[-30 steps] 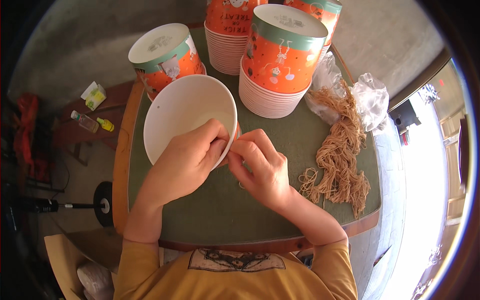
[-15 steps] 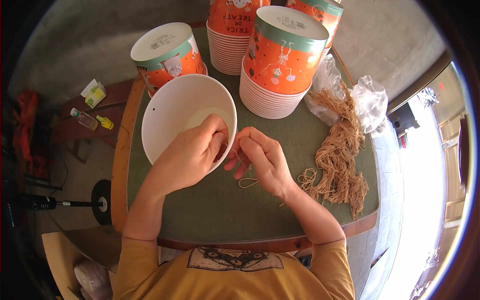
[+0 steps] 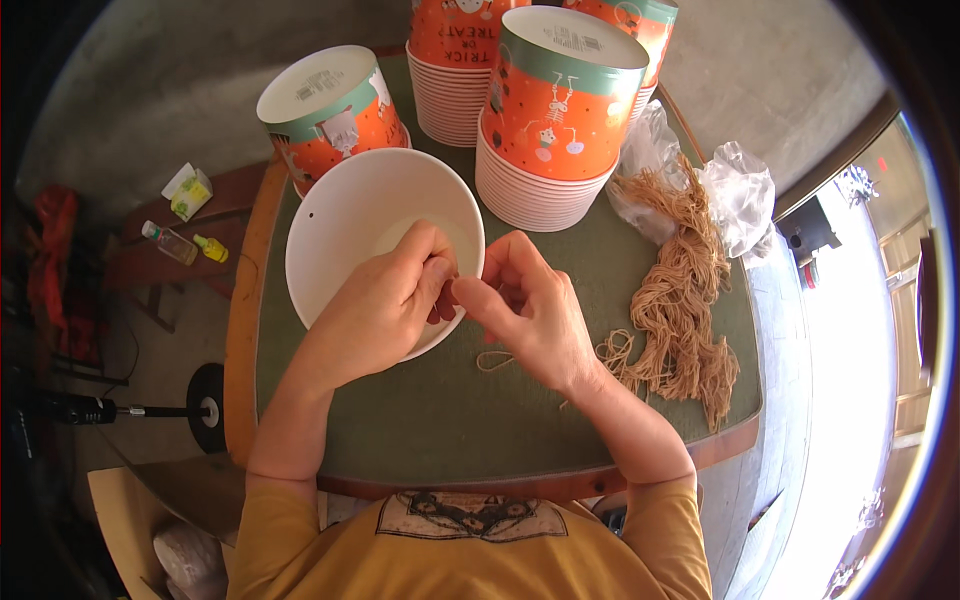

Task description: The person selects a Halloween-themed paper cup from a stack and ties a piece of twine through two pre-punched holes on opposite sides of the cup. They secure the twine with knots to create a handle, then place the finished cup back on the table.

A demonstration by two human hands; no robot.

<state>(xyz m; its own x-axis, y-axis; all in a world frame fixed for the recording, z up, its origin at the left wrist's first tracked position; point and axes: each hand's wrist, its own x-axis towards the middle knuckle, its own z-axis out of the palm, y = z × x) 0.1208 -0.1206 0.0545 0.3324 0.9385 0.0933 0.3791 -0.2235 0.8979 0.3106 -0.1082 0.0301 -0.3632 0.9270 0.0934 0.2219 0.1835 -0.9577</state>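
A white-lined paper bucket (image 3: 335, 235) stands tilted on the table with its mouth toward me. A small hole shows in its wall at the left. My left hand (image 3: 385, 300) reaches over the near rim into the bucket, its fingers closed in a pinch beside the right part of the rim. What they hold is hidden. Close against it, my right hand (image 3: 535, 315) is at the rim's right side, thumb and forefinger pinched together on a thin piece of twine (image 3: 492, 360), whose loop lies on the table below the hand. The fingertips of both hands nearly meet.
Upside-down stacks of orange and green paper buckets (image 3: 548, 140) stand at the back, with a shorter stack (image 3: 335, 110) at the left. A tan twine bundle (image 3: 685, 290) lies right, beside a clear plastic bag (image 3: 740, 200). Bottles (image 3: 170, 243) stand on a bench beyond the table's left edge.
My right hand has turned and risen slightly, its thumb moving left across the rim toward my left fingers. The bucket has shifted slightly right. My left hand stays inside it.
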